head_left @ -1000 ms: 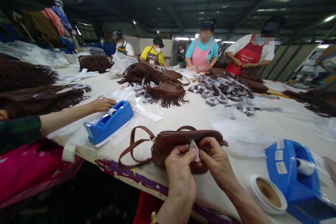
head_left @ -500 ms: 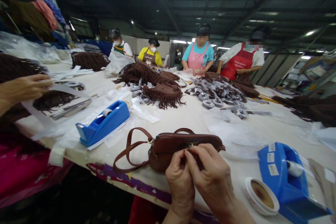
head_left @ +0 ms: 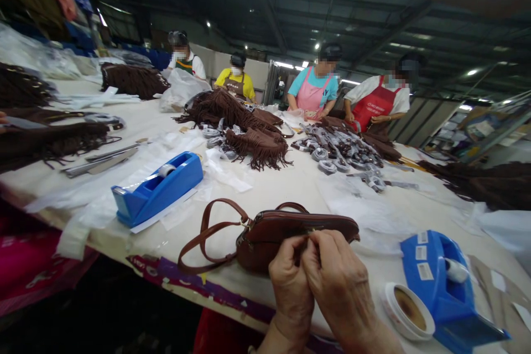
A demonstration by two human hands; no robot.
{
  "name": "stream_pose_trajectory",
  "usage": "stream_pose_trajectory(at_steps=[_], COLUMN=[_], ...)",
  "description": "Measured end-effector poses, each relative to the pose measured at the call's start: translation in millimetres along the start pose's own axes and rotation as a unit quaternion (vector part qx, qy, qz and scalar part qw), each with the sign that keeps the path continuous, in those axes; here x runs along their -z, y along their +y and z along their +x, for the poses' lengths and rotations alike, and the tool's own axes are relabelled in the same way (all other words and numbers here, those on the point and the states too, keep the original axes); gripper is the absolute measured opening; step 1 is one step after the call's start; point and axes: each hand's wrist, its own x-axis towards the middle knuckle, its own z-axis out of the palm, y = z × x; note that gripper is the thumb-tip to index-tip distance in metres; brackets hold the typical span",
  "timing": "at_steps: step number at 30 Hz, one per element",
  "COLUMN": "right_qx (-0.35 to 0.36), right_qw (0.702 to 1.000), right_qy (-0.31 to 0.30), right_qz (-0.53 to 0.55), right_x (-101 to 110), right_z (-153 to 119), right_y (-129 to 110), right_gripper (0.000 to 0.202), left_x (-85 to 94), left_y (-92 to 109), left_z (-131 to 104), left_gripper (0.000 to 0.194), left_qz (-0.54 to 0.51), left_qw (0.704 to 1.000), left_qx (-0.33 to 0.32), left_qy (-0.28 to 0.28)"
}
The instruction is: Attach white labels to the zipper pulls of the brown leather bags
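Observation:
A brown handbag (head_left: 257, 240) with a zipped top lies at the table's near edge, its strap (head_left: 203, 243) looped out to the left. In front of the bag, my left hand (head_left: 292, 279) and my right hand (head_left: 338, 274) meet with fingertips pinched together. Whatever the fingers grip is too small and too hidden to make out. A bit of gold-coloured metal shows on the bag just above the fingertips. My hands cover the right part of the bag's front.
Blue tape dispensers stand left (head_left: 160, 185) and right (head_left: 443, 287), with a tape roll (head_left: 409, 310) by the right one. Brown fringed pieces (head_left: 259, 146) and grey-wrapped straps (head_left: 332, 149) are heaped mid-table. Several co-workers stand beyond; a knife-like strip (head_left: 102, 160) lies left.
My pinched hands have shifted slightly right along the bag. A neighbour's hand at the left has withdrawn almost out of view. The camera view has turned a little.

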Motion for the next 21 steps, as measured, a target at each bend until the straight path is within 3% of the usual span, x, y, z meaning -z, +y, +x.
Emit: stream_pose_trajectory(at_steps=[4,7,11,15,21], right_qx=[-0.022,-0.051,-0.119,-0.203,-0.269], right_qw=[0.999,0.996,0.987,0.969,0.939], right_qy=[0.020,0.037,0.039,0.029,0.011], right_qz=[0.033,0.065,0.100,0.141,0.215], right_x=[-2.4,-2.8,-3.6,-4.4,-4.0], right_z=[-1.7,-5.6,-12.2,-14.2,-12.0], right_y=[2.3,4.0,5.0,5.2,9.7], right_gripper=[0.014,0.012,0.010,0.014,0.016], left_x=[-2.4,-2.1,1.8,4.5,5.4], left_y=[8.5,11.9,10.2,5.2,2.6], left_z=[4.0,5.0,2.5,0.1,1.3], left_gripper=[0.012,0.009,0.008,0.012,0.013], left_qz=[-0.059,-0.065,0.039,0.116,0.098], left_qw=[0.993,0.991,0.999,0.984,0.983], left_qx=[0.104,0.113,-0.009,-0.135,-0.149], left_qy=[-0.006,-0.008,-0.008,-0.009,-0.036])
